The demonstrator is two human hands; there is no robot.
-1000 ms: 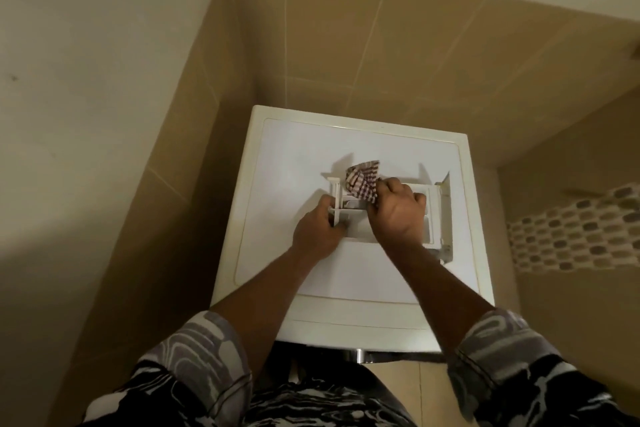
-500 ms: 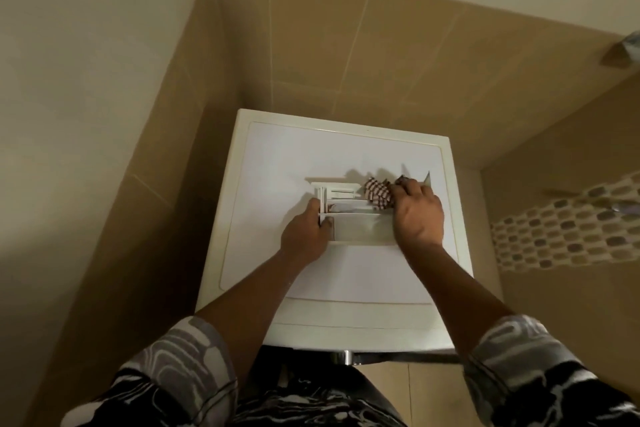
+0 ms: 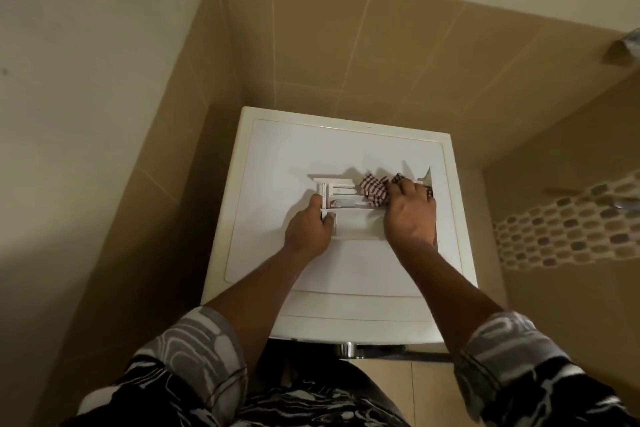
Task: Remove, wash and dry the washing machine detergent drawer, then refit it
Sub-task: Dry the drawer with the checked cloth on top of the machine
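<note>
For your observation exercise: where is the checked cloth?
Head view, right of centre: checked cloth gripped by the right hand, in the detergent drawer atop the washing machine.

The white washing machine top (image 3: 277, 156) carries the detergent drawer (image 3: 356, 224).

R hand (image 3: 410, 215) w/ cloth (image 3: 374, 189) slid right along drawer (image 3: 349, 225).

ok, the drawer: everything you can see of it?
The drawer is white and plastic-looking, with dividers and several compartments. It lies flat, open side up, on the washer top. The left hand grips its left end. The right hand holds a checked cloth down in its right part, hiding that end.
</note>
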